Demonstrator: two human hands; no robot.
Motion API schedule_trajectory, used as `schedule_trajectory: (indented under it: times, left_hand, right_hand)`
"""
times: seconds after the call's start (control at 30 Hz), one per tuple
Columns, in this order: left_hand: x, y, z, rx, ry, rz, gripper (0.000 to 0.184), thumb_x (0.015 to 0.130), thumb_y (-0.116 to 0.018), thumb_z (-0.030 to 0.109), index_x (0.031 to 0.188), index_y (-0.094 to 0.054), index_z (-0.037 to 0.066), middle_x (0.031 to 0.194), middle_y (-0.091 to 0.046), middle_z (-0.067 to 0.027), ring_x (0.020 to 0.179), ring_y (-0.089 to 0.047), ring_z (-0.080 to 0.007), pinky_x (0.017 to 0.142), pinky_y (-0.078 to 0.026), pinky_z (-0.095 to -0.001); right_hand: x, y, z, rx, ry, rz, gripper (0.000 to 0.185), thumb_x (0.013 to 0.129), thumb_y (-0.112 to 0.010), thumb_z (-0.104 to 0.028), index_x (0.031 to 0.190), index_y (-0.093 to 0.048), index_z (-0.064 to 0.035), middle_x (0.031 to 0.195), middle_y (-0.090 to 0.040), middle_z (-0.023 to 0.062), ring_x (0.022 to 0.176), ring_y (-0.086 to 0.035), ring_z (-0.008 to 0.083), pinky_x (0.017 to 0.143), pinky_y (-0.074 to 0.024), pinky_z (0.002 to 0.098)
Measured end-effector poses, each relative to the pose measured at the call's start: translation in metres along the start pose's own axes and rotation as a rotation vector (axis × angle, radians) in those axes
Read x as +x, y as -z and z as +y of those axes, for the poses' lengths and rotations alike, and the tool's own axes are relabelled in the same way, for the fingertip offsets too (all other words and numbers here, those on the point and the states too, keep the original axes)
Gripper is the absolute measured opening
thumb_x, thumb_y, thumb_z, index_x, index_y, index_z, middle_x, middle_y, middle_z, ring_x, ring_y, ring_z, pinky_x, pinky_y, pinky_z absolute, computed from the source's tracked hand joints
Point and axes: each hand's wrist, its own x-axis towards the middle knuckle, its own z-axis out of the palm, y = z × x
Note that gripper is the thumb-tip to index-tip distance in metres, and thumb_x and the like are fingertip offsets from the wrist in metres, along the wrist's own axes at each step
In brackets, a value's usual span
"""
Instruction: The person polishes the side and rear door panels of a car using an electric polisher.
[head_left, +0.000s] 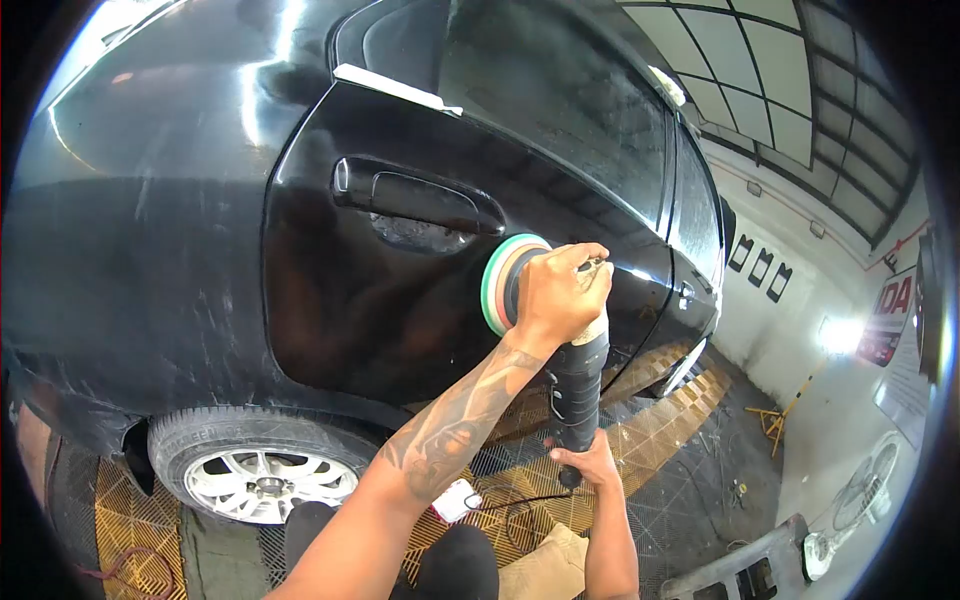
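A car polisher (pixel 578 395) with a round green, white and orange pad (pixel 503 285) is held against the black car door (pixel 370 300), just below and right of the door handle (pixel 420 200). Over the head of the machine, behind the pad, my left hand (pixel 563 295) is closed, its forearm crossing the lower middle of the view. My right hand (pixel 592 462) wraps the lower end of the polisher's body, where a black cord leaves it. Part of the pad's face is hidden against the panel.
White masking tape (pixel 395 88) runs along the window's lower edge. Below the car are a white-rimmed wheel (pixel 268 485) and grid floor tiles (pixel 665 420). A red and white box (pixel 456 500) lies near my knees. At right stand a fan (pixel 860 495) and a yellow stand (pixel 775 425).
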Motion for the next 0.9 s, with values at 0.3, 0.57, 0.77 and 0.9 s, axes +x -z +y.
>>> schedule_trajectory:
  times: [0.3,0.57,0.77,0.9]
  left_hand:
    - [0.000,0.012,0.007,0.018,-0.022,0.058,0.018,0.082,-0.073,0.013,0.095,-0.077,0.001,0.084,-0.076,-0.0169,0.075,-0.074,-0.0292,0.071,-0.056,-0.0363]
    - [-0.027,0.066,0.022,0.071,-0.108,0.072,0.017,0.081,-0.074,0.003,0.097,-0.076,-0.002,0.087,-0.076,-0.0157,0.078,-0.075,-0.0264,0.075,-0.058,-0.0336]
    - [-0.021,0.062,0.020,0.062,-0.141,0.034,0.017,0.081,-0.074,0.004,0.097,-0.076,-0.002,0.085,-0.076,-0.0151,0.077,-0.075,-0.0265,0.073,-0.057,-0.0333]
    - [-0.011,0.040,0.011,0.027,-0.088,-0.011,0.018,0.082,-0.075,0.010,0.098,-0.078,0.002,0.084,-0.076,-0.0143,0.075,-0.074,-0.0259,0.071,-0.056,-0.0342]
  right_hand:
    - [0.002,-0.006,-0.023,-0.235,0.024,0.092,0.029,0.073,-0.089,-0.013,0.096,-0.076,-0.0014,0.092,-0.078,0.0057,0.082,-0.071,0.0138,0.080,-0.0557,0.0322]
    - [0.009,-0.055,0.022,-0.326,0.233,0.137,0.033,0.071,-0.087,-0.016,0.095,-0.073,0.0010,0.087,-0.076,0.0111,0.077,-0.071,0.0182,0.077,-0.0565,0.0352]
    - [0.007,-0.069,0.016,-0.401,0.214,0.294,0.032,0.069,-0.084,-0.014,0.093,-0.073,0.0032,0.087,-0.077,0.0122,0.077,-0.071,0.0182,0.075,-0.0561,0.0357]
    - [0.004,-0.062,0.006,-0.387,0.132,0.378,0.029,0.068,-0.085,-0.015,0.086,-0.072,0.0023,0.083,-0.076,0.0119,0.074,-0.071,0.0207,0.072,-0.0553,0.0374]
